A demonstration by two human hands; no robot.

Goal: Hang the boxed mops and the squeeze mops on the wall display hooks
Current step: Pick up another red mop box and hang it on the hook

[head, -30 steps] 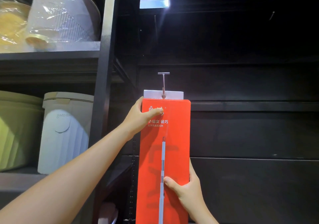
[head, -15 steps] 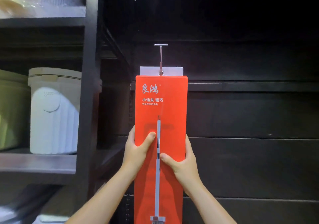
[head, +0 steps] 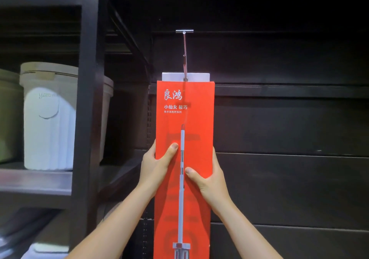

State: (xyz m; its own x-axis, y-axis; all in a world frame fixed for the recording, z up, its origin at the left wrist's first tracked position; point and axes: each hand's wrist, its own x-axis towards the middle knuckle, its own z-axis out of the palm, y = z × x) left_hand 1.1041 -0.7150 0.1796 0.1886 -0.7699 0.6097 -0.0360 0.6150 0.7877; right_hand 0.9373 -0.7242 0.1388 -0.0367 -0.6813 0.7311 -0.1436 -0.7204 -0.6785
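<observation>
White bin (head: 50,117) on shelf far left of hands. Left hand (head: 157,165) gripping left edge of red mop box (head: 185,195), thumb on front. Box between hands, white tab (head: 185,77) on hook (head: 184,55) above. Right hand (head: 209,179) gripping right edge.

Dark slatted wall panel (head: 289,179), dim light. Black shelving upright (head: 87,99) at left; grey shelf (head: 36,181) carries a white lidded bin (head: 50,117), a pale green bin (head: 9,117) beside it.
</observation>
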